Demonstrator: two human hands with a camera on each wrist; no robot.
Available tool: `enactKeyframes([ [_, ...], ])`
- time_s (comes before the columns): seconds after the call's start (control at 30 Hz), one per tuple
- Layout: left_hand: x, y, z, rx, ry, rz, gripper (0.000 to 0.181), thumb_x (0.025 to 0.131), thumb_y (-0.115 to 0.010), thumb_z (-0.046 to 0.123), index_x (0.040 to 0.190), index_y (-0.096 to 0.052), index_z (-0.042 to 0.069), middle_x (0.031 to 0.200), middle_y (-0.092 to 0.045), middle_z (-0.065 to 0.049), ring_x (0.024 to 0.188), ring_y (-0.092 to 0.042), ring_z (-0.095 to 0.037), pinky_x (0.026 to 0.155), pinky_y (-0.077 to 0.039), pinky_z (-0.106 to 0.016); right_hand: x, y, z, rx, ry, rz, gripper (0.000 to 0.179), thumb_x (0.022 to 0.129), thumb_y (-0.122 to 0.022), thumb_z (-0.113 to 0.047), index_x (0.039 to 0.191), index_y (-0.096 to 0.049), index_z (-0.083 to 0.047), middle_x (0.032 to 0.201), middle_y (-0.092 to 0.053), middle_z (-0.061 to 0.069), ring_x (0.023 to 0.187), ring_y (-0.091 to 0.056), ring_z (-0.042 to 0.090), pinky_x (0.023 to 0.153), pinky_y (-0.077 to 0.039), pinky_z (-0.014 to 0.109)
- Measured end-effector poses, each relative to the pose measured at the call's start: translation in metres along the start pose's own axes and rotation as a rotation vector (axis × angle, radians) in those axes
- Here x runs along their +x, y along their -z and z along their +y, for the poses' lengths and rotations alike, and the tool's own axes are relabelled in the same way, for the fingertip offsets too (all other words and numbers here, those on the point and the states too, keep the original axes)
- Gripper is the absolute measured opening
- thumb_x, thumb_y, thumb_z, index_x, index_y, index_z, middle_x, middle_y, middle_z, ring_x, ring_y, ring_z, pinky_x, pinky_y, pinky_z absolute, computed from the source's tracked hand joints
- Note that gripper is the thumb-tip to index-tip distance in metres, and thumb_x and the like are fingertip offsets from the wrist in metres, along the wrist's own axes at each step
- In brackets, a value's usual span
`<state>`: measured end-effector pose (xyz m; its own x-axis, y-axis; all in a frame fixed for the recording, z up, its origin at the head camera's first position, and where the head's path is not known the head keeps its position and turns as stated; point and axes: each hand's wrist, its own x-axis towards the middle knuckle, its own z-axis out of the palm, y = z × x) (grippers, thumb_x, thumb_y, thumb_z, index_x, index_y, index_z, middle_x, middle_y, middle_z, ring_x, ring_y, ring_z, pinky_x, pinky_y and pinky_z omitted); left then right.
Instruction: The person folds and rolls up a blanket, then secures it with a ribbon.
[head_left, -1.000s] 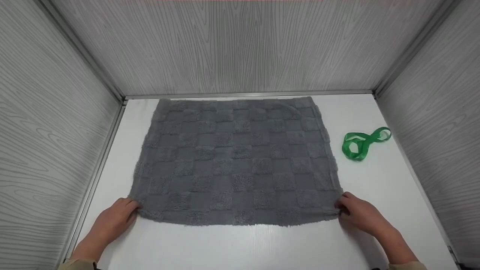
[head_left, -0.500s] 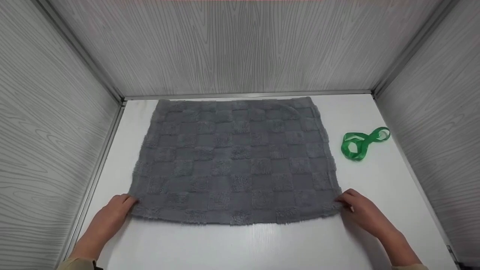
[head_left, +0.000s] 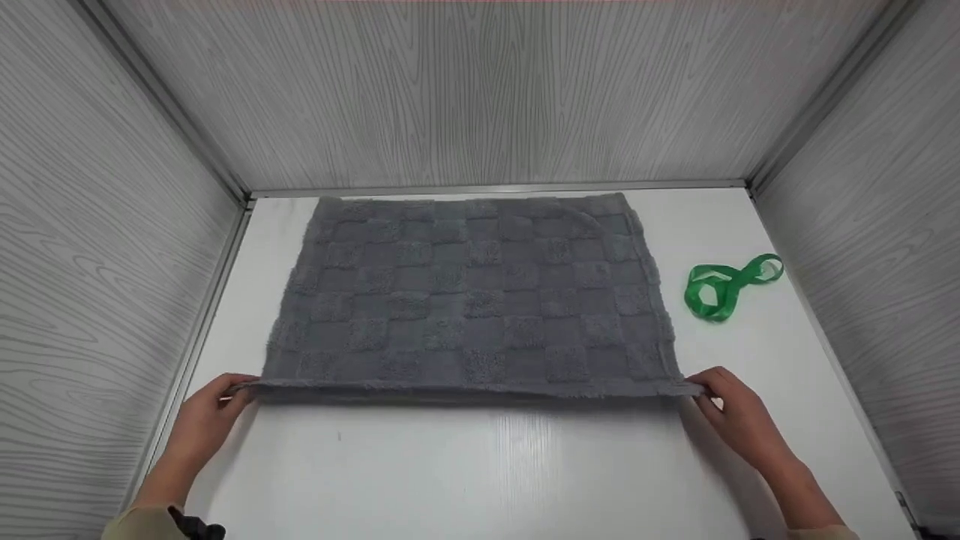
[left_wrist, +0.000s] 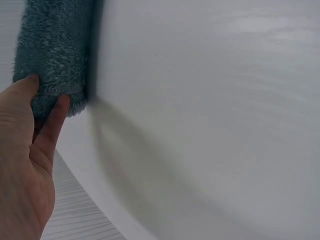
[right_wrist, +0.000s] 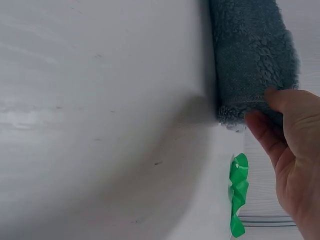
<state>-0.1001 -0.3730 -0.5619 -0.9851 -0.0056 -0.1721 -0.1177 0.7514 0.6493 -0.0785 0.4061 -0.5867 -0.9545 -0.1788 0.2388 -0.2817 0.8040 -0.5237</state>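
Near edge of grey cloth (head_left: pixel 469 300) has lifted farther back since the earlier frame. Head view: left hand (head_left: pixel 201 420) and right hand (head_left: pixel 741 420) pinch its ends; the rest lies on the table (head_left: pixel 450 472). Left wrist view: shallow pinch could slip. Right wrist view: uneven lifting could skew the edge.

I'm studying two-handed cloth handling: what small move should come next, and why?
Probably carry the near edge of the gray cloth evenly forward over the rest: the left hand and right hand each pinch one end of that edge, and the cloth beyond lies spread out.
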Motion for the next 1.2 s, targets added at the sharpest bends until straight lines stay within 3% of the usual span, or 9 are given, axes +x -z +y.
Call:
enactKeyframes([
  [0.1,0.001,0.005,0.002,-0.11,0.039,0.026,0.04,0.109,-0.051,0.036,0.135,-0.061,0.007,0.127,-0.065,-0.017,0.111,-0.069,-0.02,0.087,-0.055,-0.027,0.001,0.004,0.0,0.139,-0.107,0.023,0.027,0.092,-0.068,0.01,0.109,-0.071,-0.011,0.102,-0.066,-0.003,0.091,-0.064,0.002,0.077,-0.047,0.008],
  [0.2,0.003,0.01,0.003,-0.189,0.064,0.038,0.05,0.107,-0.05,0.046,0.137,-0.06,0.007,0.125,-0.067,-0.014,0.105,-0.067,-0.003,0.087,-0.048,-0.013,0.003,0.01,-0.001,0.285,-0.217,0.048,0.02,0.099,-0.065,0.003,0.114,-0.071,-0.007,0.104,-0.069,0.002,0.089,-0.068,0.003,0.077,-0.053,0.013],
  [0.3,0.006,0.013,0.006,-0.24,0.073,0.072,0.057,0.106,-0.048,0.05,0.139,-0.059,0.005,0.124,-0.069,-0.008,0.105,-0.063,0.005,0.09,-0.046,-0.013,0.007,0.015,-0.004,0.367,-0.301,0.093,0.017,0.103,-0.063,-0.006,0.117,-0.072,-0.005,0.105,-0.07,0.002,0.089,-0.068,0.007,0.075,-0.054,0.017],
  [0.47,0.013,0.014,0.014,-0.289,0.089,0.181,0.06,0.106,-0.047,0.051,0.137,-0.058,0.0,0.118,-0.065,0.01,0.109,-0.053,0.007,0.089,-0.044,-0.012,0.017,0.021,-0.009,0.4,-0.365,0.184,0.024,0.106,-0.059,-0.018,0.119,-0.07,-0.001,0.107,-0.069,-0.006,0.1,-0.062,0.005,0.082,-0.047,0.013],
  [0.73,0.025,0.011,0.031,-0.411,0.11,0.38,0.037,0.106,-0.056,0.039,0.116,-0.064,0.005,0.1,-0.067,0.013,0.098,-0.062,0.0,0.082,-0.049,-0.011,0.031,0.027,-0.019,0.524,-0.404,0.302,0.029,0.108,-0.055,-0.02,0.117,-0.065,0.006,0.098,-0.07,-0.005,0.093,-0.063,0.007,0.082,-0.048,0.016],
  [0.9,0.031,0.011,0.038,-0.421,0.114,0.476,0.023,0.107,-0.057,0.031,0.111,-0.064,0.01,0.091,-0.067,0.015,0.088,-0.062,0.001,0.074,-0.05,-0.011,0.033,0.033,-0.024,0.642,-0.386,0.377,0.028,0.106,-0.057,-0.015,0.116,-0.064,0.01,0.102,-0.069,-0.001,0.092,-0.064,0.01,0.083,-0.049,0.018],
  [1.07,0.031,0.013,0.044,-0.384,0.088,0.534,0.022,0.108,-0.054,0.027,0.115,-0.063,0.008,0.091,-0.062,0.018,0.086,-0.055,-0.003,0.073,-0.044,-0.012,0.034,0.04,-0.03,0.697,-0.367,0.43,0.026,0.106,-0.057,-0.012,0.113,-0.064,0.012,0.101,-0.068,0.002,0.088,-0.062,0.013,0.079,-0.049,0.02],
  [1.2,0.029,0.016,0.05,-0.38,0.032,0.57,0.022,0.109,-0.053,0.024,0.113,-0.062,0.005,0.09,-0.06,0.019,0.085,-0.053,-0.004,0.073,-0.042,-0.014,0.034,0.045,-0.036,0.72,-0.37,0.453,0.023,0.105,-0.058,-0.011,0.111,-0.066,0.01,0.103,-0.067,0.005,0.09,-0.06,0.016,0.079,-0.049,0.02],
])
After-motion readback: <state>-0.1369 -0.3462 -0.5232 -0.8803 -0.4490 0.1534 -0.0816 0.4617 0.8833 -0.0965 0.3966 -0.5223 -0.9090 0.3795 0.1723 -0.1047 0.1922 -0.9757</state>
